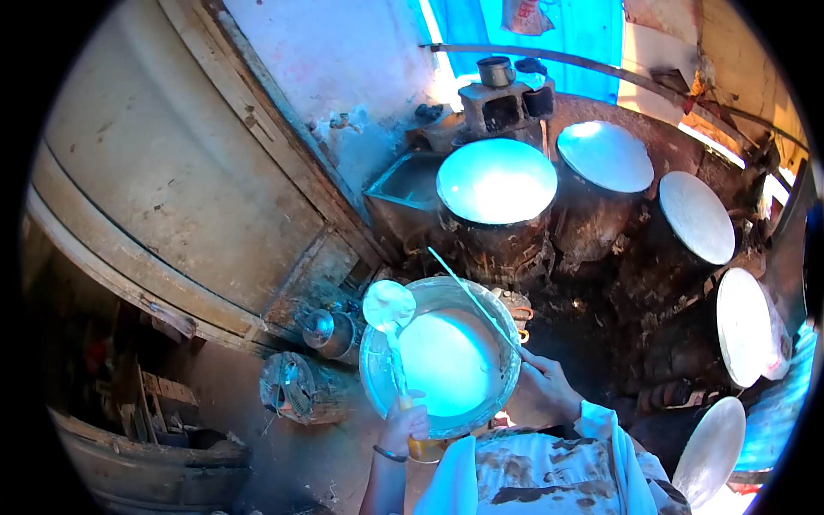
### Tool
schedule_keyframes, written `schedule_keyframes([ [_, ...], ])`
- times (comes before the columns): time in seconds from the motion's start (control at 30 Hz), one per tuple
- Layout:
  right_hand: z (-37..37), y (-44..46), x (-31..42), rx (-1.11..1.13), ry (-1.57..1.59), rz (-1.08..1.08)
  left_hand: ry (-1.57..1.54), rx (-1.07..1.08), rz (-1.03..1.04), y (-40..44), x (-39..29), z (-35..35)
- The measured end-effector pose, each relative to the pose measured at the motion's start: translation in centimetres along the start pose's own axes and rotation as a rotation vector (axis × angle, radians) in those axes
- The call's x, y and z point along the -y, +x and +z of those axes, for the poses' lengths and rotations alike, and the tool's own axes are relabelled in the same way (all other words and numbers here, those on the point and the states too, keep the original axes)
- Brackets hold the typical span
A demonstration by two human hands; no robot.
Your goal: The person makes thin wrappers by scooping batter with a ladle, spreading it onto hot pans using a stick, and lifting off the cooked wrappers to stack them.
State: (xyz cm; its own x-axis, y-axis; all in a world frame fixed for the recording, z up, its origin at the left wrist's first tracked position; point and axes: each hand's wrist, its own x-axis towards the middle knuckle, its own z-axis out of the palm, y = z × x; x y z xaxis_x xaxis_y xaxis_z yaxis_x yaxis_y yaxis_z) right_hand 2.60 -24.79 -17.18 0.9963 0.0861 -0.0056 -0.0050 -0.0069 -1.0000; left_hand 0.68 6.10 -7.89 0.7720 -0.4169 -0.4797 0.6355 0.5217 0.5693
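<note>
In front of me stands a round bucket (371,378) with pale, batter-like liquid (451,360) in it. My left hand (407,427) is closed around the handle of a ladle (389,305). The ladle's bowl is coated white and hangs over the bucket's far left rim. On the right, my right hand (552,386) grips the near end of a long thin stick (468,290), which slants across the bucket's far right side. Parts of my right hand's fingers are hard to make out.
Dark drum-like stoves with round flat tops (498,180) curve from ahead to my right. A metal pot (496,71) stands on a block at the back. Left of the bucket are a metal canister (330,333) and a lying cylindrical container (305,388). A large panel (180,154) rises at left.
</note>
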Motion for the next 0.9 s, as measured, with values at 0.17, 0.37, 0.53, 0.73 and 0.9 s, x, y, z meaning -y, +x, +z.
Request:
schedule_keyframes([
  [0.17, -0.7, -2.9, 2.7, -0.040, -0.511, -0.018, -0.258, 0.056, -0.360, 3.5, 0.0, -3.3],
  [0.37, -4.4, -9.5, 1.8, -0.344, -0.563, 0.006, -0.277, 0.346, -0.716, 11.6, 2.5, 4.4],
  [0.53, -8.3, -17.2, 2.1, -0.814, -0.610, 0.076, 0.233, 0.556, -0.875, 14.7, 6.2, 16.2],
  [0.73, -10.0, -28.4, 3.8, -1.423, -0.613, 0.024, 0.716, 0.820, -1.043, 13.1, 15.2, 31.8],
  [0.9, -9.1, -36.2, 2.3, -1.912, -0.694, -0.052, 0.948, 1.074, -1.252, 9.0, 26.2, 40.3],
])
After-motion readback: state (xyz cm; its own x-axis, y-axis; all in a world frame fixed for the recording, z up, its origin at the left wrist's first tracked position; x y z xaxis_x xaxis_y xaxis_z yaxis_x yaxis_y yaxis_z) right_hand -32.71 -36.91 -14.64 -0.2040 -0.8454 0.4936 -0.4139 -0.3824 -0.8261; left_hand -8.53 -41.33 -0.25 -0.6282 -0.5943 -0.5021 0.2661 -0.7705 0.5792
